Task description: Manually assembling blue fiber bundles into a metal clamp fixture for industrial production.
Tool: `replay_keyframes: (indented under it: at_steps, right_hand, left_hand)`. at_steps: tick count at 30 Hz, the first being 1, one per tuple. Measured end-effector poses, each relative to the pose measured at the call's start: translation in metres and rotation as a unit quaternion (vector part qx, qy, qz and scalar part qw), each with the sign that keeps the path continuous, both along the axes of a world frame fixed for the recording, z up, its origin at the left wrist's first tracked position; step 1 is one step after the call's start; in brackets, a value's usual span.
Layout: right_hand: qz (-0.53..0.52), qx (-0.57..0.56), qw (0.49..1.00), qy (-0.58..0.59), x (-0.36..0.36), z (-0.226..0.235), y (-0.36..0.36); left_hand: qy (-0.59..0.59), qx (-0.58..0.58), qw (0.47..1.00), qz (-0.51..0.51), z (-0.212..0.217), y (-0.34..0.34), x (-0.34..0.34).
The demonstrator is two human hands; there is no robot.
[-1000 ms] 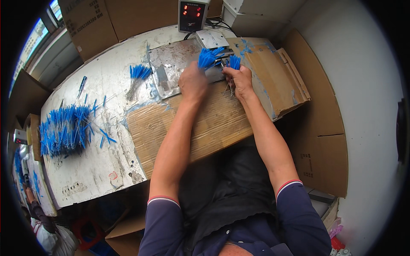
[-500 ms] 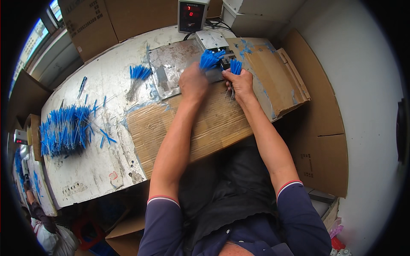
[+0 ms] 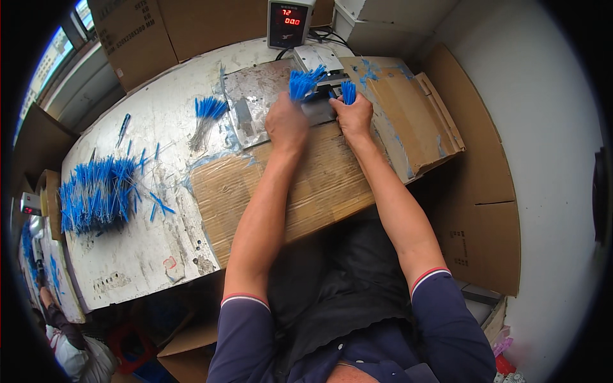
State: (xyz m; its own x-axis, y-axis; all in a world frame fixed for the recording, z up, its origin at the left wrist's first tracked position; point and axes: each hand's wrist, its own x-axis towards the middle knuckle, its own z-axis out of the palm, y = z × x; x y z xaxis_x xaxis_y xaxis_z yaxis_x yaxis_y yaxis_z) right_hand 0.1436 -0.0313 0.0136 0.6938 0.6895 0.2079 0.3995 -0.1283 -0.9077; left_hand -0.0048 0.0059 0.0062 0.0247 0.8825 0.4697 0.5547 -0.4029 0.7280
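My left hand [image 3: 287, 122] is closed around a bunch of thin wires with blue ends [image 3: 305, 83], the blue ends spreading out above the fist. It is slightly blurred. To its right, my right hand [image 3: 356, 117] grips a smaller, tighter bunch of blue-ended wires [image 3: 348, 93], upright, with thumb and forefinger reaching toward the left. Both hands are at the front of a small machine with a pale metal housing [image 3: 317, 59] and dark parts. The wires' lower ends are hidden by my hands. A metal plate [image 3: 252, 96] lies under and beside the left hand.
On the white table [image 3: 153, 249], a large pile of blue-ended wires [image 3: 99, 195] lies at left, a smaller bundle [image 3: 209, 112] nearer, and a pen [image 3: 123, 131] behind. A display box [image 3: 288, 24] with red digits stands at the back. Flattened cardboard [image 3: 281, 191] covers the front edge; a carton [image 3: 408, 115] sits right.
Both hands have shifted slightly, the left one's bunch moving left and away from me. The wire tails below my right hand no longer show. The red digits on the display differ.
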Motion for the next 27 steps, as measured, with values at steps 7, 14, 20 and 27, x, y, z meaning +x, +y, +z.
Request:
replay_keyframes:
  at_steps: [7, 14, 20, 27]
  right_hand:
    - [-0.081, -0.024, 0.994, -0.074, -0.007, -0.001, 0.008]
    - [0.033, 0.023, 0.987, 0.155, -0.008, 0.011, -0.009]
    - [0.144, 0.104, 0.931, 0.320, 0.008, 0.011, -0.029]
    - [0.109, 0.055, 0.946, 0.300, 0.007, 0.007, -0.033]
  left_hand:
    - [-0.009, 0.018, 1.000, 0.008, 0.000, 0.000, 0.002]
    - [0.004, 0.044, 0.999, -0.004, -0.004, 0.004, -0.001]
    - [0.030, -0.016, 0.999, -0.035, -0.002, 0.002, 0.002]
    - [0.031, -0.011, 0.999, -0.032, 0.000, 0.000, 0.002]
